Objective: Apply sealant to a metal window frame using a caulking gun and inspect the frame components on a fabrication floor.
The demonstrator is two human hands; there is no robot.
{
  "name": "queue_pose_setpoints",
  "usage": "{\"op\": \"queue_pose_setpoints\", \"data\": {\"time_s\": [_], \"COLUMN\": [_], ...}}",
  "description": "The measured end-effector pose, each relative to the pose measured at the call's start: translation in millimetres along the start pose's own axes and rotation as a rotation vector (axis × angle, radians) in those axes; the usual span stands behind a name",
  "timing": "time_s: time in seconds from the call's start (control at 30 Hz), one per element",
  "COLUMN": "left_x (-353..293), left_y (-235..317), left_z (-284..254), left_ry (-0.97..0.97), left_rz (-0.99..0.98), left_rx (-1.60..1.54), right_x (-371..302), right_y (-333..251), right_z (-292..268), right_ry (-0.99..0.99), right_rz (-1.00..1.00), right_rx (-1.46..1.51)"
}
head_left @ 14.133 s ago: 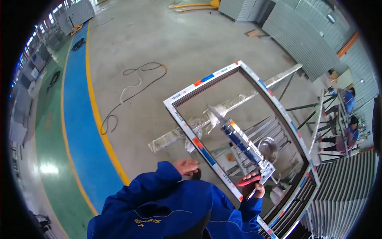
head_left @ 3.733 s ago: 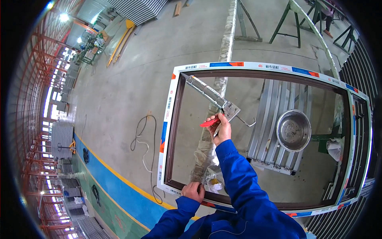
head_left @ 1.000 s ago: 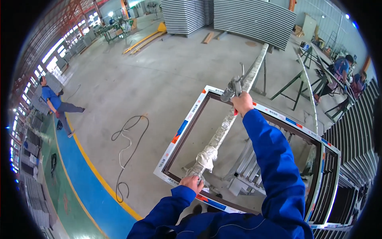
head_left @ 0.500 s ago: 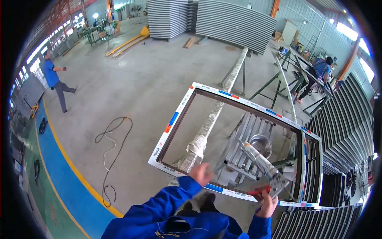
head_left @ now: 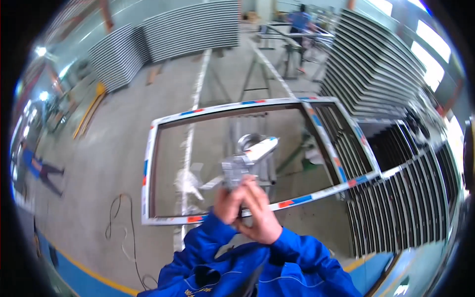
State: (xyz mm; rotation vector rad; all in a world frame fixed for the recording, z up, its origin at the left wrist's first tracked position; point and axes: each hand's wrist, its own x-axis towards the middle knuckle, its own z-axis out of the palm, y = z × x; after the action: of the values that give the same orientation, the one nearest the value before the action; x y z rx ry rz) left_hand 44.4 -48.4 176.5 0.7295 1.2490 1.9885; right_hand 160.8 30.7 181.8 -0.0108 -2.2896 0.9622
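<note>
Both hands are closing together around the near end of a short metal profile piece (head_left: 247,161), held up just in front of the person's chest. The left hand (head_left: 228,202) is gripping it from the left, fingers curled around the grey metal end block; the right hand (head_left: 260,213) is wrapping it from the right and below, its knuckles covering much of the grip, so exactly where each finger is pressing cannot be told. The piece is pointing away from the person and up to the right, its far end white with a blue mark, and motion blur is softening its outline. Blue jacket sleeves (head_left: 297,252) are filling the lower edge, hiding the wrists and whatever is lying beneath them.

Behind the hands, a large rectangular window frame (head_left: 148,163), white with red and blue tape patches, is lying flat on supports that are mostly hidden; its near rail is passing behind the hands. Through the frame, a pale wrapped bar (head_left: 187,163) is running away across the concrete floor (head_left: 99,148), and a round metal shape beside the piece's far end is too blurred to identify. Stacked frames (head_left: 396,208) are leaning at the right, cut off by the lens rim. A black cable (head_left: 118,218) is coiling on the floor at the left. A person in blue (head_left: 301,17) is standing far off at the top, another (head_left: 37,168) at the left edge.
</note>
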Motion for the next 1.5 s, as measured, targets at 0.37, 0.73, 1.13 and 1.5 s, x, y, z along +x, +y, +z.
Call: {"op": "queue_pose_setpoints", "data": {"time_s": [0.37, 0.73, 1.13, 1.5], "left_x": [-27.5, -23.2, 61.7, 71.3], "left_y": [-72.4, -98.8, -122.7, -154.5], "left_z": [-1.7, -1.4, -23.7, -35.0], "left_ry": [0.008, 0.153, 0.038, -0.038], "left_rz": [-0.217, -0.355, -0.522, -0.84], "left_rx": [-0.663, -0.692, -0.715, -0.72], "right_x": [-24.1, 5.3, 29.9, 0.5], "right_y": [140.5, 163.9, 190.1, 231.0], "right_z": [-95.0, -126.9, -141.1, -129.9], "right_ry": [0.437, 0.755, 0.902, 1.06], "right_rz": [1.012, 1.099, 1.168, 1.215], "right_rx": [1.253, 1.208, 1.235, 1.156]}}
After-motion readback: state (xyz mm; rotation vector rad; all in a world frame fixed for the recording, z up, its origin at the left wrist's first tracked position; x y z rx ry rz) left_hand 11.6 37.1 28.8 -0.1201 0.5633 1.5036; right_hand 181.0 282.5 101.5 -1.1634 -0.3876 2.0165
